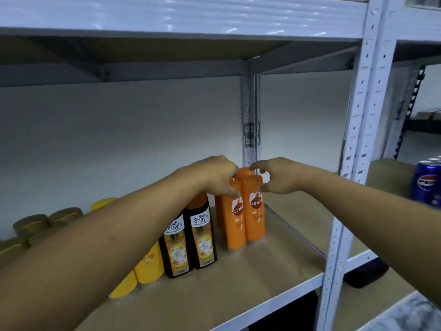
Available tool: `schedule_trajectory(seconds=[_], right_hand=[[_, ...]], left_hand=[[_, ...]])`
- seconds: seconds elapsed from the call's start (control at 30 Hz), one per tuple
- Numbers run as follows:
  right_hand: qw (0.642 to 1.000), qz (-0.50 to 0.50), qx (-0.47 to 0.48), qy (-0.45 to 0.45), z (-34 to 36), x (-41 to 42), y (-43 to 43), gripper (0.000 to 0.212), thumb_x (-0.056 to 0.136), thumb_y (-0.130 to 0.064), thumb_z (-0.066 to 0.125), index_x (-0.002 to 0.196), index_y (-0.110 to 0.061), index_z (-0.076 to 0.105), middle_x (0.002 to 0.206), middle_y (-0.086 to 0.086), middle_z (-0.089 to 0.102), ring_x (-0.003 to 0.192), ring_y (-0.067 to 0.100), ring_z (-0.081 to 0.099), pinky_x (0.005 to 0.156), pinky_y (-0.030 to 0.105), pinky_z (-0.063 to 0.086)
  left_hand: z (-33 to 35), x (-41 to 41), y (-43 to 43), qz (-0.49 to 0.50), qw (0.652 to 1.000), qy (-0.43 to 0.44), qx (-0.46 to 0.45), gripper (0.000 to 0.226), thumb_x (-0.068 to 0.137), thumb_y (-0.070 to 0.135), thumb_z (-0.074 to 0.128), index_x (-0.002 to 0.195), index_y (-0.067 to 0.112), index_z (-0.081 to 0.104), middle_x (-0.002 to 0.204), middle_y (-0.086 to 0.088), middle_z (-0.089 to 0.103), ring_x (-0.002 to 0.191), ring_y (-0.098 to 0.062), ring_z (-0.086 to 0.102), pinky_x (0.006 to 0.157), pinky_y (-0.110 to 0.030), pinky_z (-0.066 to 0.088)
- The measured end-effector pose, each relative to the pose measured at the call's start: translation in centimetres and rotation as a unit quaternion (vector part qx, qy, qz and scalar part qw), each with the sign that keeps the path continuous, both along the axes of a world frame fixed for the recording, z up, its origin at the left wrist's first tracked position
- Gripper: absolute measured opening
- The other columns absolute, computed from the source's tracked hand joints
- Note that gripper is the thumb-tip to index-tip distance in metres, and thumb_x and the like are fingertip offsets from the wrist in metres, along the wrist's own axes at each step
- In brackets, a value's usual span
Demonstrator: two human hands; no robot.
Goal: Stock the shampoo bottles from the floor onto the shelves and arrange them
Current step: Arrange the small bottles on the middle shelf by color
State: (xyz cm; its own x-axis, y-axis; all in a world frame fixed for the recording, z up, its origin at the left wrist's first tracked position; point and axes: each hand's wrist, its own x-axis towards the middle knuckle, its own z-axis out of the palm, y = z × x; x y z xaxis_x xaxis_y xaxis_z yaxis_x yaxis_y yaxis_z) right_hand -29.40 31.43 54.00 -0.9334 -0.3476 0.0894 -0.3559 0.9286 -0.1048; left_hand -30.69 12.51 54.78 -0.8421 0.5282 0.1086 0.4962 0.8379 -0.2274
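Head view. The orange Sunsilk group stands near the right rear corner of the shelf board (262, 278), close to the rear upright post (249, 139). The left front Sunsilk bottle (236, 225) and the right front Sunsilk bottle (255, 216) stand upright and touch side to side, long axes vertical, labels facing the front edge. More orange bottles (220, 211) stand directly behind them.

The left hand (214, 177) reaches in from the left, and its curled fingers grip the top end of the left front bottle. The right hand (276, 177) comes from the right at the same height, with thumb and forefinger bent into a loose ring beside the top of the right front bottle. Whether they close on it cannot be told.

Each bottle body hangs straight below its hand, so any shift is probably steered from the top and the base may trail. The left hand is nearer the dark Safi Shayla bottles (202, 237), which stand just beside the orange group towards the front edge. Yellow bottles (148, 266) lie further left.
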Motion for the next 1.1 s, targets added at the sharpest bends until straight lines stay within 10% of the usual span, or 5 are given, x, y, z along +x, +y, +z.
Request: schedule_trajectory(seconds=[1.1], right_hand=[[0.997,0.016,-0.070,-0.006,-2.6,-3.9,-0.7,0.047,0.097,-0.033,0.062,0.142,-0.029,0.048,0.144,0.001,0.053,0.126,0.028,0.056,0.097,0.041,0.049]], left_hand=[[-0.8,-2.7,-0.5,-0.042,0.998,-0.042,-0.004,0.055,0.088,0.048,0.072,0.134,0.018,0.062,0.119,0.000,0.071,0.098,-0.019,0.068,0.080,-0.027,0.052]])
